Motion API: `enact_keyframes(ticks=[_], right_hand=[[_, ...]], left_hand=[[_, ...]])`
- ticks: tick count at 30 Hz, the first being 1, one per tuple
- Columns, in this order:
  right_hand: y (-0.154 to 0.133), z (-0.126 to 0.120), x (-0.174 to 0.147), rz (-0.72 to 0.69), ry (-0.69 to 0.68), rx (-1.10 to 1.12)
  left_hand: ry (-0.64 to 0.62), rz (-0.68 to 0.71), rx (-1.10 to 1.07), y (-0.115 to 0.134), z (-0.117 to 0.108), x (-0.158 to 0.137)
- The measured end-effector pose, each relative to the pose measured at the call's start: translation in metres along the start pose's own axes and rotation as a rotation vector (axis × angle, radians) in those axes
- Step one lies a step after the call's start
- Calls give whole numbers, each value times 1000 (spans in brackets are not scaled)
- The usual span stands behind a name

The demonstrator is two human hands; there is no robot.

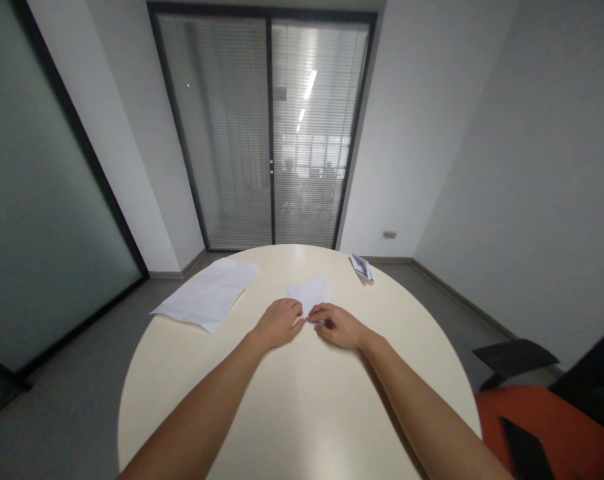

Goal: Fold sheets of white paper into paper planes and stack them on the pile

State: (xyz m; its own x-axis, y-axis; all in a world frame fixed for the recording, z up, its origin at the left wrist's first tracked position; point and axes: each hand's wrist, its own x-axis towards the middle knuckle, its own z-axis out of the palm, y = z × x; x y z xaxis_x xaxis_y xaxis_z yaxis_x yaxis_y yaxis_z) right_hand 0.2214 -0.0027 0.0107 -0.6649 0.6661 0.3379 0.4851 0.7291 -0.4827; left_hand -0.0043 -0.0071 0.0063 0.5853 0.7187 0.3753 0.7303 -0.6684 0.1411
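Observation:
A small white sheet of paper (311,290) lies on the round cream table (302,407), its near end narrowing between my hands. My left hand (281,322) is closed at the paper's near left side, thumb and fingers pinching its edge. From the right, my right hand (339,325) curls its fingers and thumb onto the near tip of the same paper. The fingertips of both hands almost meet there. They partly hide the near edge, so any fold under them is hard to make out.
Larger white sheets (207,293) lie at the table's left edge, slightly overhanging it. A folded printed paper (362,268) sits at the far right. An orange chair (547,427) with black armrests stands close on the right. Glass doors with blinds (269,133) are behind the table.

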Motion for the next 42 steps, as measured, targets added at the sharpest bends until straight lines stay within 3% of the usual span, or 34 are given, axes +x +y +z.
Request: enact_keyframes(ticks=[17,26,33,42], right_hand=[[-5,-2,1,33,-27,42],[-10,2,2,-21,-32,22],[3,4,0,22,66,-115],[-1,0,-3,32,31,-93]], left_hand=[[46,-79,-35,-6,3,2],[63,-152,-80,-10,8,4],[50,-146,-104,-13,7,4],[39,-145,-141,-19,11,1]])
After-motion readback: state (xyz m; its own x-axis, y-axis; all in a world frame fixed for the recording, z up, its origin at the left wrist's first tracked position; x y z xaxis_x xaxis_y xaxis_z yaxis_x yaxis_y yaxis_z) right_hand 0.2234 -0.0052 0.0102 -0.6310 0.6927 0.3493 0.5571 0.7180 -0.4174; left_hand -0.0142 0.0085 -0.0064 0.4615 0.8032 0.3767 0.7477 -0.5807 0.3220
